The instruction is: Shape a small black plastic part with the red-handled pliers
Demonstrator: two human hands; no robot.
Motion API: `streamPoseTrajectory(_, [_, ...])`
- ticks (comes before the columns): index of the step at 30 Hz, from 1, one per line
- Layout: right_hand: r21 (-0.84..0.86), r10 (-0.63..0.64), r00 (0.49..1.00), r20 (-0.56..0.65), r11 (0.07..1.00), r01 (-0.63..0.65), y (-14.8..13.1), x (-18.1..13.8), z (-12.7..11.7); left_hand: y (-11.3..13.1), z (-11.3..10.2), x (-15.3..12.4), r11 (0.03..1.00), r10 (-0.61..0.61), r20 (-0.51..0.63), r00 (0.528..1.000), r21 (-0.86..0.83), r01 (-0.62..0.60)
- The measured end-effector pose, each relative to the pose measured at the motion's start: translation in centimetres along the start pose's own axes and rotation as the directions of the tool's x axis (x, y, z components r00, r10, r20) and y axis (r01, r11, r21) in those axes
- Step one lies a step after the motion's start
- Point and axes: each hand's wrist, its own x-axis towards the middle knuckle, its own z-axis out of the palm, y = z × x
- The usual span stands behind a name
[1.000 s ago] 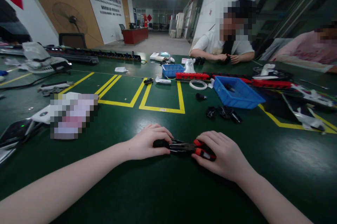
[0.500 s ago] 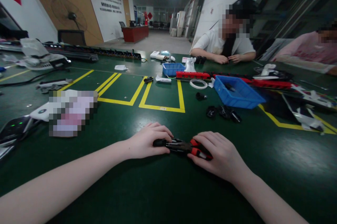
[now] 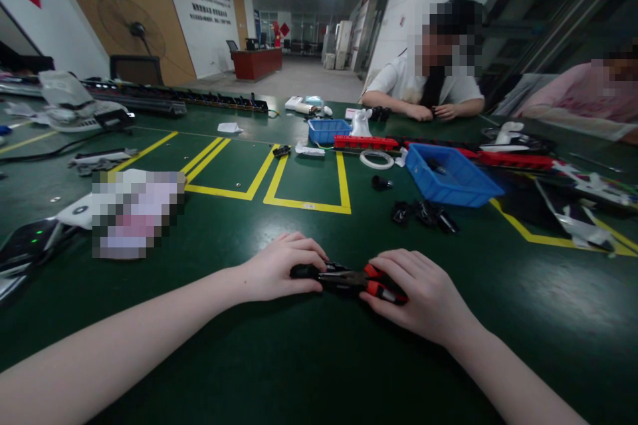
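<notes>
My right hand (image 3: 416,292) is closed round the red-and-black handles of a pair of pliers (image 3: 355,278), whose jaws point left. A black part (image 3: 305,271) lies between the thumb and fingers of my left hand (image 3: 285,269); its exact kind I cannot make out. The jaw tips reach the right end of this part, and whether they grip it is unclear. Both hands rest low over the green table (image 3: 299,358), close together. Beyond them lie several small black parts (image 3: 425,213) and a black cylindrical piece (image 3: 381,182).
A blue bin (image 3: 448,175) stands back right, a smaller blue bin (image 3: 329,130) farther off. Long red strips (image 3: 366,141) run behind them. A white ring (image 3: 376,159) lies near yellow tape outlines (image 3: 306,205). A pixelated flat object (image 3: 139,215) sits left. A person (image 3: 423,89) sits across the table.
My right hand and the pliers have shifted slightly to the right. My left hand and the black part stay almost where they were.
</notes>
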Motion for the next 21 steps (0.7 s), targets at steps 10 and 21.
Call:
streamPoseTrajectory(10, [0.034,0.024,1.000,0.007,0.999,-0.024,-0.26,0.06,0.26,0.11,0.03,0.01,1.000,0.000,-0.001,1.000,0.008,0.000])
streamPoseTrajectory(21, [0.052,0.039,0.998,0.053,0.998,-0.041,0.20,0.05,-0.37,0.18,0.06,-0.02,1.000,0.002,0.005,1.000,0.022,-0.003])
